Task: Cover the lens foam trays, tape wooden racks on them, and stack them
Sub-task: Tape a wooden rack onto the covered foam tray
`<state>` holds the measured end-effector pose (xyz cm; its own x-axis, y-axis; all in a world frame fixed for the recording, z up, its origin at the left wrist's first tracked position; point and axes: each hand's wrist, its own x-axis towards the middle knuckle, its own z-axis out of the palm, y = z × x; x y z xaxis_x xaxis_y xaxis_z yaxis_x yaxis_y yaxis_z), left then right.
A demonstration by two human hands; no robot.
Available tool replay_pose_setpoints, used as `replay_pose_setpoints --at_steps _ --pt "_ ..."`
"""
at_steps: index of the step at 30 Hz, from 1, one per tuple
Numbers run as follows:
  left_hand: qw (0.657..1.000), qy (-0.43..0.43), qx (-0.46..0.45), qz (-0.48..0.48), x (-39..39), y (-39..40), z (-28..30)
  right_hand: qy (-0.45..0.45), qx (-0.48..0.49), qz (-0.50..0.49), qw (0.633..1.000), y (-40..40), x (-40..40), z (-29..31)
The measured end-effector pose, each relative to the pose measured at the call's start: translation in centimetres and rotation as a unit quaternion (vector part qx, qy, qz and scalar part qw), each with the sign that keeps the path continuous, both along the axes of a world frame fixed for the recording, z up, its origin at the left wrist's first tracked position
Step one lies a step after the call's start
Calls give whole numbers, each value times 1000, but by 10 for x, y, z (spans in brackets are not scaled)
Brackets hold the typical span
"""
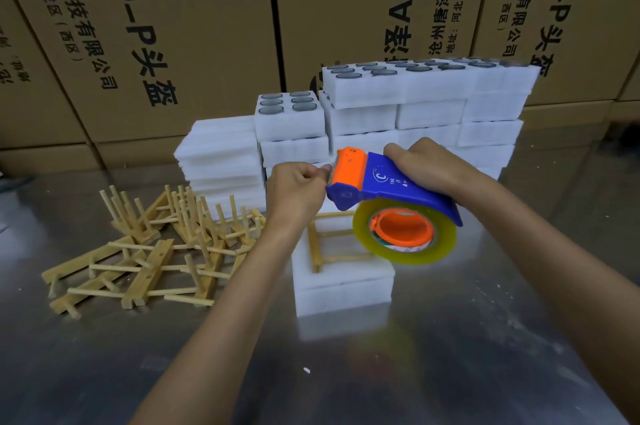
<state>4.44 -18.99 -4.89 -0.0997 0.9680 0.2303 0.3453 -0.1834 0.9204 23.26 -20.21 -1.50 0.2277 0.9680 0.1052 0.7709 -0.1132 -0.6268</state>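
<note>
A loose heap of pale wooden racks (145, 248), slim dowels on flat bars, lies at my left on the shiny metal table (450, 355). My left hand (296, 191) pinches the tape's free end at the toothed orange cutter; I should draw it out straight and taut. Below, a rack (329, 244) sits on the covered foam tray (343, 289), soft and white. My right hand (429, 165) clasps the blue tape dispenser (388, 192) with its glossy yellowish roll.

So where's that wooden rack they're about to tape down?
The light wooden rack lies on top of the covered white foam tray at table centre, just below the blue-and-orange tape dispenser and right of the loose rack pile.
</note>
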Motion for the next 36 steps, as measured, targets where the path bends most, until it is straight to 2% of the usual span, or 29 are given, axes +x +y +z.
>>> replay_pose_setpoints --at_steps 10,18,22,28,32,36 --pt "994 -106 -3 31 -21 8 5 58 -16 -4 998 -7 8 -9" --pt "987 -143 24 71 -39 14 10 15 -19 -11 1000 -8 19 -13" --pt "979 -169 41 111 -74 24 20 -31 -30 -13 999 -12 39 -14" --pt "972 -185 35 141 -99 25 1 -113 -43 21 992 -4 61 0" --pt "973 -193 -10 130 -105 12 -21 -160 -46 42 985 10 72 9" --pt "951 -275 -139 30 -106 -4 -46 -226 -55 46 971 30 77 15"
